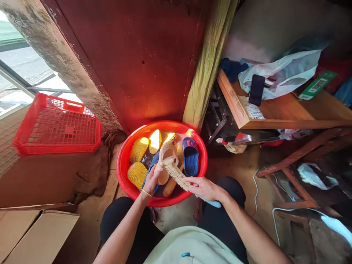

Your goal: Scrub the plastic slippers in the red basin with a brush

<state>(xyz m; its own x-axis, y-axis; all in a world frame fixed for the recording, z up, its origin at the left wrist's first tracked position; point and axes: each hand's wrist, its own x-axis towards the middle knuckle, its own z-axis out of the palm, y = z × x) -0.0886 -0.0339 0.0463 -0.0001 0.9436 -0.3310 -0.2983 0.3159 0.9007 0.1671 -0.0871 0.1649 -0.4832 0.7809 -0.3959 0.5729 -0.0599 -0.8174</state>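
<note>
Right hand (204, 189), low centre-right, wraps the brush (178, 176) near its blue handle (213, 202); brush head at the opening of the beige clog (164, 177). Left hand (150, 180), low centre, pinches beige clog's side, mid-frame at the middle of the red tub (162, 202). Yellow shoes (137, 175) tub left, blue clog (190, 159) tub right. Crate (68, 149) left of frame; phone (256, 90) on table (291, 113), upper right.

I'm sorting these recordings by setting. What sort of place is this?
Probably a cluttered utility corner indoors; home or small shop, I can't tell. A red basin holds footwear, a red crate and cardboard lie to the left, and a wooden tabletop bears a phone and white plastic bag.
</note>
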